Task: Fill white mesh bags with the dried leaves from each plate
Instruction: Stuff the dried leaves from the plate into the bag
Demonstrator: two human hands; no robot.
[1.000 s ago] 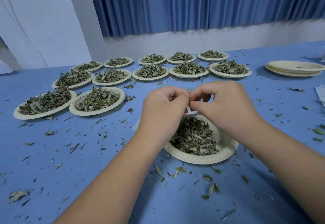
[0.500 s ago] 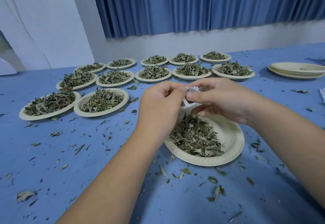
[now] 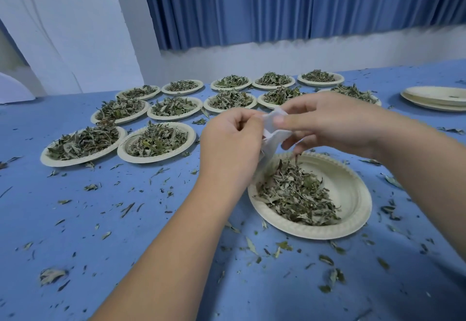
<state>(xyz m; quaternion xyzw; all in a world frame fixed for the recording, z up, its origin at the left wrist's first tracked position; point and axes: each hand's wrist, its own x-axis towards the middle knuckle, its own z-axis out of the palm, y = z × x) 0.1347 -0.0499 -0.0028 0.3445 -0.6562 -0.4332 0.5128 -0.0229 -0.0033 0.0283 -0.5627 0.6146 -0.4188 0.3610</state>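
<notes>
Two hands hold one white mesh bag (image 3: 273, 131) between them, raised just above the far left rim of the nearest plate (image 3: 353, 179). Left hand (image 3: 232, 141): fingers curled, pinching the bag's left edge. Right hand (image 3: 327, 121): thumb and forefinger pinching the bag's upper right part, the other fingers loosely bent below it. The bag hangs limp, and its lower end drops toward the dried leaves (image 3: 295, 194) heaped in the left half of that plate; the right half is bare. Twelve more filled plates (image 3: 156, 141) sit in rows toward the far edge of the blue table (image 3: 75, 232). A stack of empty plates (image 3: 436, 98) sits by the right edge. Leaf scraps (image 3: 252, 245) are scattered over the cloth.
</notes>
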